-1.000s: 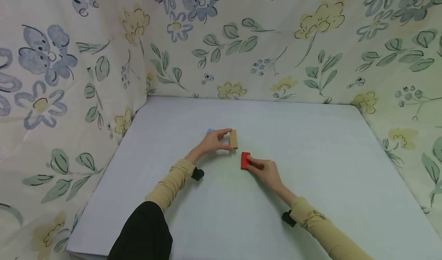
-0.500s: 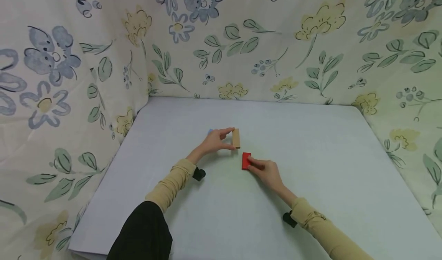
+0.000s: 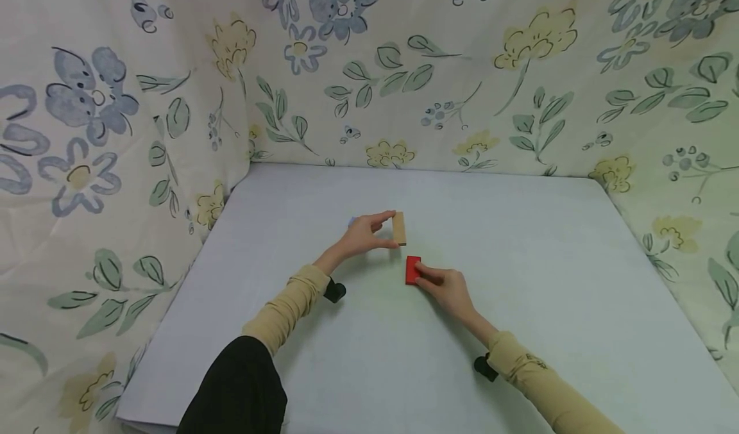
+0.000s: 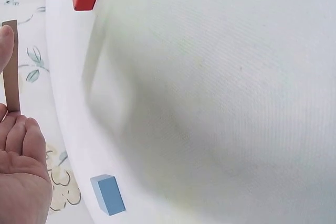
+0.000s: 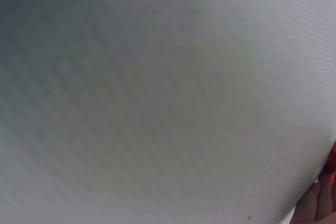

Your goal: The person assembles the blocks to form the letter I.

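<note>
My left hand (image 3: 364, 234) holds a plain wooden block (image 3: 399, 229) by its two ends, between thumb and fingertips. In the left wrist view that wooden block (image 4: 12, 77) appears narrow, seen along its side, and seems raised off the table. My right hand (image 3: 447, 286) pinches the right side of a red block (image 3: 411, 270), nearer to me than the wooden one. Only an edge of the red block (image 5: 331, 163) shows in the right wrist view. A blue block (image 4: 108, 194) lies on the table, mostly hidden behind my left hand in the head view.
The white table (image 3: 519, 242) extends around both hands. A flowered cloth (image 3: 404, 68) hangs behind it and along its sides. Dark wrist cameras sit under both cuffs.
My left hand has moved a little to the right and slightly away, carrying the wooden block. My right hand and the red block stay almost where they were.
</note>
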Demonstrator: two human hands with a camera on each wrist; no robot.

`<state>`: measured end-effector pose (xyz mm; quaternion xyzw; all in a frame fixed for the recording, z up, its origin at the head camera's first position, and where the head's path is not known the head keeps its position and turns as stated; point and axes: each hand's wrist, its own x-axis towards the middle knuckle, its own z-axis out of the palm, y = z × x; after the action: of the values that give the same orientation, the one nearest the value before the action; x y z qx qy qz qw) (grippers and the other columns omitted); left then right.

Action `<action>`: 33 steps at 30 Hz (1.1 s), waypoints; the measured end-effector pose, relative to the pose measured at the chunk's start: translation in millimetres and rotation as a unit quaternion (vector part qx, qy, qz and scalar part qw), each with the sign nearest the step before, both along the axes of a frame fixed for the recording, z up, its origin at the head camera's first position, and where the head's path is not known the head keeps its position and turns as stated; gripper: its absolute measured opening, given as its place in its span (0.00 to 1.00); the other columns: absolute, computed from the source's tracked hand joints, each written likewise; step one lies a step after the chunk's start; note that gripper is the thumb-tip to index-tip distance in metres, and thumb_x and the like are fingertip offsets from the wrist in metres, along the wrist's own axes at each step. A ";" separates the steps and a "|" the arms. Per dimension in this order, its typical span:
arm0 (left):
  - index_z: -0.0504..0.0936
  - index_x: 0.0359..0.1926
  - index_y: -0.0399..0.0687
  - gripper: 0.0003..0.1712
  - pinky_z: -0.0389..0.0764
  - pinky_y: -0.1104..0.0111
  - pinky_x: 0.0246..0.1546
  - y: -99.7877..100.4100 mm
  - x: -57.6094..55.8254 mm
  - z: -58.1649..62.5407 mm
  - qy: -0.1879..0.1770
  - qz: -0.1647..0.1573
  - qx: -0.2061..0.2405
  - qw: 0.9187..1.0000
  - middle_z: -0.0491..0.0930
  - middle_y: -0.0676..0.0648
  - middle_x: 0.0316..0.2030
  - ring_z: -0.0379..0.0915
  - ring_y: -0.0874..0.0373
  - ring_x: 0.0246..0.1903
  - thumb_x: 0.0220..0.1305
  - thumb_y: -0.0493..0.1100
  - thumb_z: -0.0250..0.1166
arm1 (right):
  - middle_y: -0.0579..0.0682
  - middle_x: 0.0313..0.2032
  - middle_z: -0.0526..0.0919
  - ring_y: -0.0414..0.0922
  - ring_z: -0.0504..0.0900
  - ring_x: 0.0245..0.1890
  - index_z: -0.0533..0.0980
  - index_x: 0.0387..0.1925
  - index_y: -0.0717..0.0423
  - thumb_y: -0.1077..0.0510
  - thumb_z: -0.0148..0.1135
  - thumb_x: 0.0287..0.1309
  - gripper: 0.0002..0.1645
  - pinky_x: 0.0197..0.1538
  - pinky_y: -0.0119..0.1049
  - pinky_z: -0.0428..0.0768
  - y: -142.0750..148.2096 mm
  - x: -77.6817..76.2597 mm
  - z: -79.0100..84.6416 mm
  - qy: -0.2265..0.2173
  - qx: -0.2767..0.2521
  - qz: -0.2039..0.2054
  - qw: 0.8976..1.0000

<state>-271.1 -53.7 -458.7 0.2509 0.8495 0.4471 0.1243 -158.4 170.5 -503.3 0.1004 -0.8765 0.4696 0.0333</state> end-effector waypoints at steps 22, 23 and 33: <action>0.64 0.69 0.49 0.45 0.68 0.70 0.65 13.3 -8.4 18.1 0.025 -0.003 0.008 1.000 0.63 0.49 0.69 0.61 0.56 0.67 0.51 0.46 0.74 | 0.54 0.50 0.83 0.51 0.81 0.52 0.79 0.52 0.57 0.62 0.68 0.52 0.22 0.53 0.46 0.80 0.2 -1.1 -2.9 0.015 0.005 -0.002 1.000; 0.64 0.69 0.49 0.45 0.68 0.69 0.65 14.4 -8.4 18.6 0.025 -0.006 0.008 1.000 0.63 0.49 0.69 0.61 0.56 0.67 0.51 0.46 0.73 | 0.54 0.50 0.82 0.51 0.81 0.53 0.79 0.52 0.57 0.61 0.68 0.52 0.22 0.53 0.46 0.80 0.3 -1.1 -3.0 0.014 0.006 -0.002 1.000; 0.63 0.69 0.48 0.44 0.67 0.67 0.65 23.1 -8.8 21.3 0.023 -0.014 0.005 1.000 0.62 0.48 0.69 0.62 0.51 0.67 0.53 0.46 0.72 | 0.54 0.50 0.82 0.51 0.80 0.53 0.79 0.53 0.55 0.59 0.68 0.53 0.23 0.54 0.49 0.79 0.8 -0.4 -1.1 -0.004 -0.003 -0.001 1.000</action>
<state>-279.9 -30.6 -437.4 0.2740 0.8461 0.4437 0.1098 -158.9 171.3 -504.5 0.0970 -0.8756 0.4722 0.0305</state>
